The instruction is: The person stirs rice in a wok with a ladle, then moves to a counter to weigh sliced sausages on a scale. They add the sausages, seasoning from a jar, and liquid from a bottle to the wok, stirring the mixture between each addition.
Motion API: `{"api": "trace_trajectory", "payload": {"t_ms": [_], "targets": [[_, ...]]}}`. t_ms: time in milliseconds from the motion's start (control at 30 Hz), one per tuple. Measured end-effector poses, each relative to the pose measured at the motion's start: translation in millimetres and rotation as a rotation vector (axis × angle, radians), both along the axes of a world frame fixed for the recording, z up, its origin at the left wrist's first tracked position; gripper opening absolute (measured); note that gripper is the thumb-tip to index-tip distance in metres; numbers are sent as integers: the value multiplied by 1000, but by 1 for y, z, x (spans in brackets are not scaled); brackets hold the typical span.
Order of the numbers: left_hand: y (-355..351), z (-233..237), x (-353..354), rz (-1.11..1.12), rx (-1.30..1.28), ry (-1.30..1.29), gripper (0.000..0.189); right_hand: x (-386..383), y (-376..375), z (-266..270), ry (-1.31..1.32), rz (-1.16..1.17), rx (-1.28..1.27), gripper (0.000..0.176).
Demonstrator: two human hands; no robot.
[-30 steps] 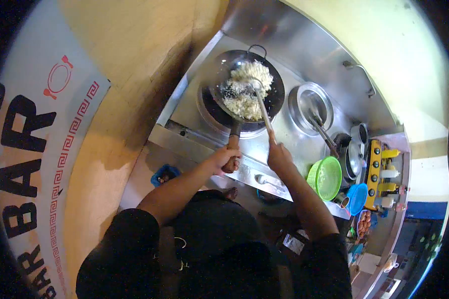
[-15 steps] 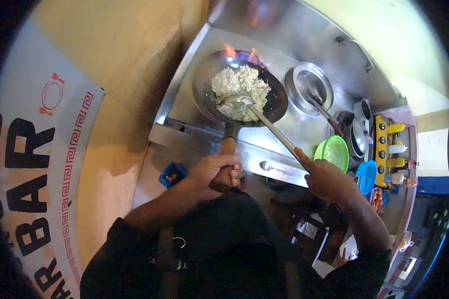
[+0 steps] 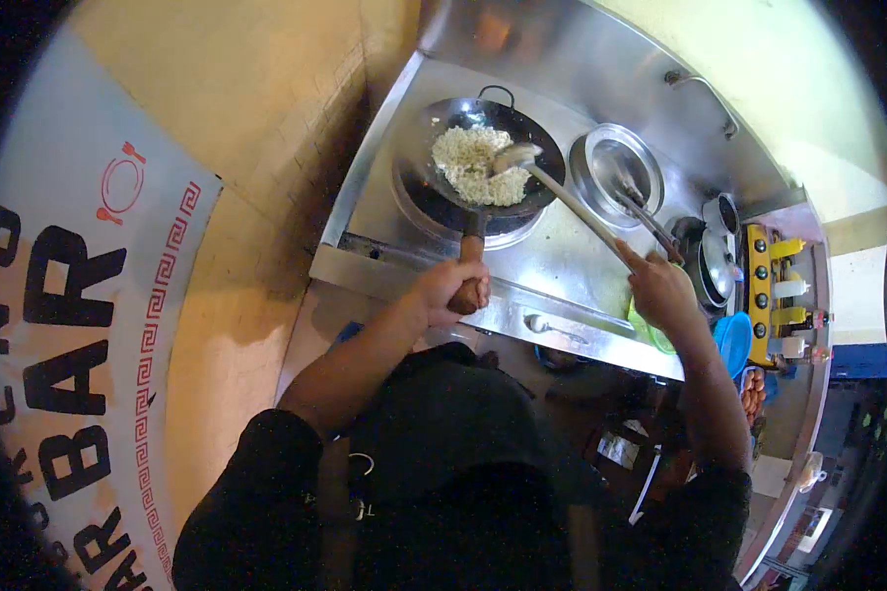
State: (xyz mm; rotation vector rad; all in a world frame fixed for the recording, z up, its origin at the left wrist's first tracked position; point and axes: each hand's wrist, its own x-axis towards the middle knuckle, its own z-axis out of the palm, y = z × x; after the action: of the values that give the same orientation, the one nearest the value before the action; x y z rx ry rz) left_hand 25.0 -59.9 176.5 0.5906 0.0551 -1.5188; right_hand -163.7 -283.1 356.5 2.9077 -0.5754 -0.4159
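Observation:
My left hand (image 3: pixel 451 293) is wrapped round the wooden handle (image 3: pixel 473 258) of a dark wok (image 3: pixel 537 130). The wok sits tilted over the round burner ring (image 3: pixel 508 236) of a steel stove. White rice (image 3: pixel 468 158) lies in the wok. In my right hand (image 3: pixel 660 288) is the long handle of a metal ladle (image 3: pixel 518 157), whose bowl touches the right part of the rice. The ladle bowl is slightly blurred.
Right of the wok stands a round metal pot (image 3: pixel 616 167) with a dark-handled utensil in it. Farther right are a lidded pan (image 3: pixel 715 266), a green bowl (image 3: pixel 650 330), a blue basin (image 3: pixel 732 343) and a yellow rack (image 3: pixel 761 295) with bottles. A steel wall (image 3: pixel 562 59) rises behind.
The wok has moved up and away from me, with my left hand following. My right hand and the ladle have shifted up and right. The flames behind the wok no longer show.

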Motion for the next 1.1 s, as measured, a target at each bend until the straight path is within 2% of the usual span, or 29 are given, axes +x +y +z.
{"api": "trace_trajectory", "payload": {"t_ms": [133, 200, 233, 267, 333, 400, 500, 600, 700, 767, 833, 900, 933, 1033, 1067, 1100], "targets": [[-2, -31, -7, 41, -44, 67, 10, -21, -3, 17, 98, 23, 36, 59], [-3, -45, -6, 1, -94, 62, 11, -16, 3, 7, 180, -12, 9, 60], [-4, -46, -6, 1, -100, 66, 11, -9, 4, -18, 201, -54, 4, 59], [-4, -46, -6, -9, -54, 64, 13, -9, -7, -66, 28, 22, 41, 61], [-5, -47, -2, -20, -23, 54, 16, 24, -3, -121, -38, -114, 98, 58], [-1, -54, 1, -59, 30, 46, 20, 36, 4, -129, -205, -223, 318, 59], [-2, -66, 0, -6, 22, 14, 21, 40, 16, -148, -396, -273, 403, 57], [-1, -68, -2, 26, 58, -20, 19, 89, 1, -153, -510, -320, 498, 55], [-2, -62, -3, 32, 97, -84, 17, 126, -2, -177, -363, -220, 467, 55], [-2, -59, 1, 16, 106, -118, 16, 106, 8, -173, -160, -107, 372, 62], [-2, -62, -1, 38, 93, -105, 15, 76, 21, -140, -55, -55, 281, 65], [-5, -67, -1, 36, 72, -108, 14, 56, 32, -107, 194, -82, 138, 65], [-5, -69, -2, 34, 49, -117, 14, 59, 30, -113, 197, -84, 139, 65], [-8, -70, -2, 5, 73, -118, 14, 103, 13, -150, -71, -105, 272, 62], [-8, -69, -2, -1, 73, -120, 14, 112, 22, -146, -91, -156, 371, 61], [-7, -68, 1, -14, 68, -121, 14, 107, 32, -135, -50, -130, 353, 60]]}}
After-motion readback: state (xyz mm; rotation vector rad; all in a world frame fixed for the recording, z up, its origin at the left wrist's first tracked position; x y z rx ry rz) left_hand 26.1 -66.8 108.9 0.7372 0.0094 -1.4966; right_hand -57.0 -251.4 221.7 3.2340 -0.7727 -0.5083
